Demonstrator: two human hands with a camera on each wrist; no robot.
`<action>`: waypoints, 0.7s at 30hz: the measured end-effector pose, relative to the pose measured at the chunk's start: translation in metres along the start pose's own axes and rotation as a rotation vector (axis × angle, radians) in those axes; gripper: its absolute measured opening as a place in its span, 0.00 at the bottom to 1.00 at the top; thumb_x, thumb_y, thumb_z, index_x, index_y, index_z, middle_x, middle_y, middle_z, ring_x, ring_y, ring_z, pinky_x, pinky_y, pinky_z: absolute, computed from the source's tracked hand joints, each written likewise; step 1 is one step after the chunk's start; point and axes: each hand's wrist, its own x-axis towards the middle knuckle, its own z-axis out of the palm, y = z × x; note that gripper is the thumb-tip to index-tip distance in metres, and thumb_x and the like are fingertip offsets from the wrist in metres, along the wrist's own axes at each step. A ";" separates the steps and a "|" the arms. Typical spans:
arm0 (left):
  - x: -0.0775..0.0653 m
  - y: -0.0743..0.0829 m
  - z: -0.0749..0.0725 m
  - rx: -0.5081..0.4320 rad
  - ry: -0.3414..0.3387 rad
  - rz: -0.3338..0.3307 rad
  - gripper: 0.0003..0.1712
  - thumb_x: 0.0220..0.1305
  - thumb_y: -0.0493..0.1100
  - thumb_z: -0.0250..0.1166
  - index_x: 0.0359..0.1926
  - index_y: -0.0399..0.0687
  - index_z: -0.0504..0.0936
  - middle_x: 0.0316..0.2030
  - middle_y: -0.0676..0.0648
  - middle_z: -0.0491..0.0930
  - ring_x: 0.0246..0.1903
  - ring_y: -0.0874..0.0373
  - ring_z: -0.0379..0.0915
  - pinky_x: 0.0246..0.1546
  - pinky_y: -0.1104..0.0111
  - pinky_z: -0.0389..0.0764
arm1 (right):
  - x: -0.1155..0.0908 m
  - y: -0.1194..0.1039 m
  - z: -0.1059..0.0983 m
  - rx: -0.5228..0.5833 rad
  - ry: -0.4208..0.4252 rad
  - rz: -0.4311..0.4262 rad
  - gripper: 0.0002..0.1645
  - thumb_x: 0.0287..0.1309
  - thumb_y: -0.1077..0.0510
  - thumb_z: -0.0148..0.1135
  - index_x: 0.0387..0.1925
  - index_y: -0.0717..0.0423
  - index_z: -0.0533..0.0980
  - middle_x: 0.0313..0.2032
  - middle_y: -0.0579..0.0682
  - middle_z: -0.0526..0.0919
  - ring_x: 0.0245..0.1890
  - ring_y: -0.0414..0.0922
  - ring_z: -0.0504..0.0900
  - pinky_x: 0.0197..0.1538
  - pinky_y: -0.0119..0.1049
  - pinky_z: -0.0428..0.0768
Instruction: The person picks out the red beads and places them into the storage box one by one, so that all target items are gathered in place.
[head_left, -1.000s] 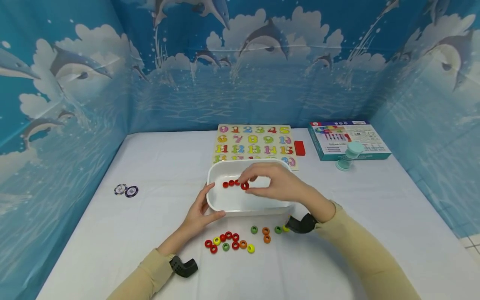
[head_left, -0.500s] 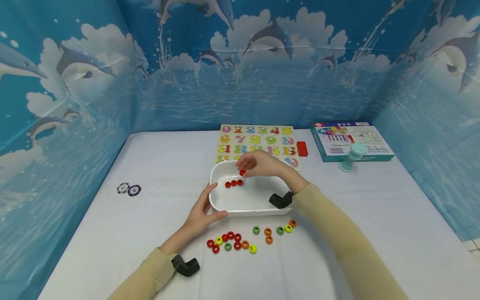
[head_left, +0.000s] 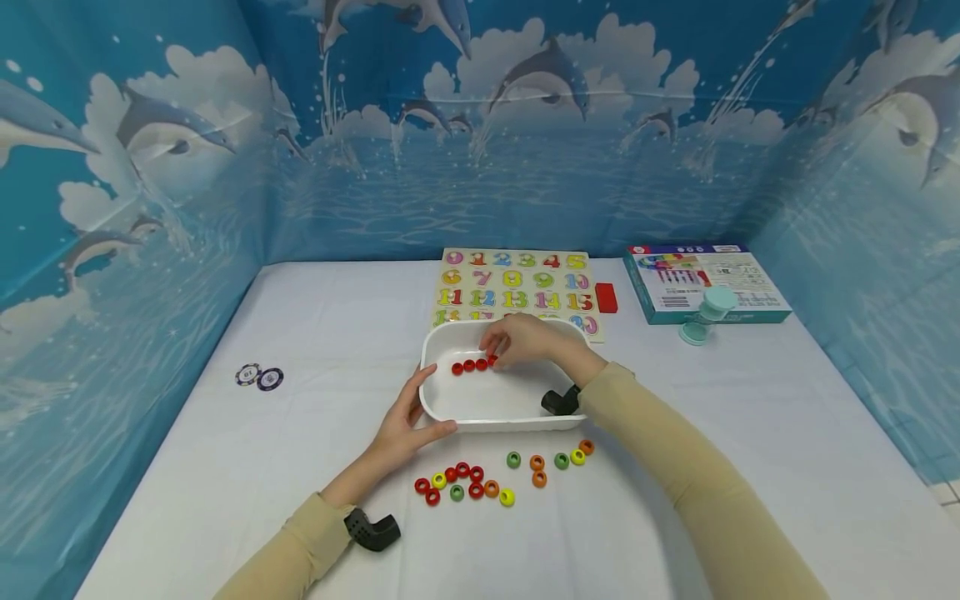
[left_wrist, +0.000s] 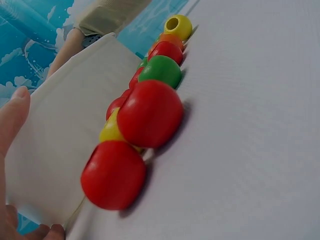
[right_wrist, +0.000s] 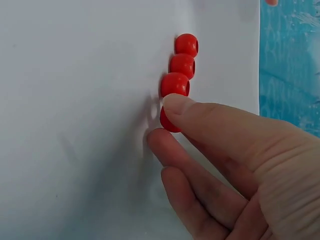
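Note:
Inside a white tray, my right hand pinches a red bead between thumb and fingers. It sits at the end of a short row of red beads, right beside the last of them. My left hand grips the tray's near left corner, thumb along the front wall and fingers at the left side. In the left wrist view the thumb lies against the tray's outer wall. Several red, yellow, green and orange beads lie on the white cloth before the tray.
Behind the tray lies a number board with a red block next to it. A boxed set and a mint-green hourglass-shaped object stand at the back right. Two poker chips lie at left.
My right hand carried a red bead back over the tray, then lowered it to the right end of the red row. My left hand stays on the tray.

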 end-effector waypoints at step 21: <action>0.000 0.000 0.000 0.022 0.012 -0.015 0.49 0.48 0.46 0.70 0.67 0.54 0.51 0.68 0.50 0.37 0.65 0.49 0.42 0.61 0.60 0.55 | -0.064 -0.047 -0.026 0.021 0.122 -0.235 0.18 0.50 0.56 0.65 0.45 0.47 0.75 0.41 0.46 0.80 0.35 0.35 0.77 0.42 0.35 0.78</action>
